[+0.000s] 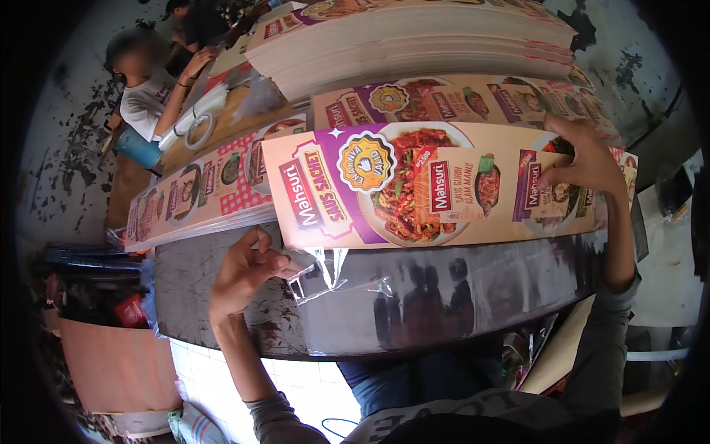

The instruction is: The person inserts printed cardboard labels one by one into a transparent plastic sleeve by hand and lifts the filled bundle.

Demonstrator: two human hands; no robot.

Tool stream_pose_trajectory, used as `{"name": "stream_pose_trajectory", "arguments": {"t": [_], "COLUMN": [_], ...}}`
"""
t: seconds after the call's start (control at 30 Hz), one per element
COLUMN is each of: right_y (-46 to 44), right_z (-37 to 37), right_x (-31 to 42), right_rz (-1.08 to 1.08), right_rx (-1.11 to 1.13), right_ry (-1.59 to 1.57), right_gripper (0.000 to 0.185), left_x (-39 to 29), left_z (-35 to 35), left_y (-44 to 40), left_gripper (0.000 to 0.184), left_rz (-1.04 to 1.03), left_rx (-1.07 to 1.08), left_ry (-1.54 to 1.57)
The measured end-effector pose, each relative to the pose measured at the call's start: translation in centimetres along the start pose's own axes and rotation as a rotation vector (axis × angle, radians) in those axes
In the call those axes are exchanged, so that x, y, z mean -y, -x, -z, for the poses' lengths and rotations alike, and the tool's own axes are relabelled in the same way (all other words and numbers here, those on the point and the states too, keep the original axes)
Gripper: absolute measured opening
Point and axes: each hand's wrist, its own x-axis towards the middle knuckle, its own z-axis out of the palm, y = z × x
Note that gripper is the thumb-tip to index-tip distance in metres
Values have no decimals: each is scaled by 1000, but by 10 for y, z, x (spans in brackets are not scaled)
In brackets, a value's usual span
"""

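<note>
A long printed Mahsuri card (407, 185) is tilted above the dark table. My right hand (584, 159) grips its right end, thumb on the printed front and fingers over the top edge. Below the card lies a clear plastic sleeve (444, 296) with glossy reflections. At the sleeve's left end, just under the card's lower left corner, my left hand (248, 270) has its fingers curled and pinched at the plastic edge. Behind the card more printed cards (355, 100) lie in a pile.
A tall stack of cards (414, 48) stands at the back. Another pile (200, 189) lies at the left. Beyond it are a tape roll (200, 131), a blue-green container (138, 148) and a seated person (148, 89). The dark table's front edge (222, 340) curves before me.
</note>
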Motion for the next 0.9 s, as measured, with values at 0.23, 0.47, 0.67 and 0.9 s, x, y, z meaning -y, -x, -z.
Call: {"name": "stream_pose_trajectory", "arguments": {"t": [0.23, 0.47, 0.67, 0.9], "right_y": [0, -3, -4, 0], "right_z": [1, 1, 1, -4], "right_x": [-1, -1, -1, -10], "right_rz": [-8, -23, -57, 17], "right_rx": [10, 69, 109, -27], "right_ry": [87, 81, 43, 35], "right_gripper": [58, 55, 54, 53], "left_x": [-1, 1, -2, 0], "left_z": [1, -1, -3, 0], "left_y": [0, 0, 0, -1], "left_gripper": [26, 28, 27, 29], "left_rz": [7, -8, 2, 6], "left_rx": [26, -11, -12, -1], "left_ry": [-34, -32, -35, -66]}}
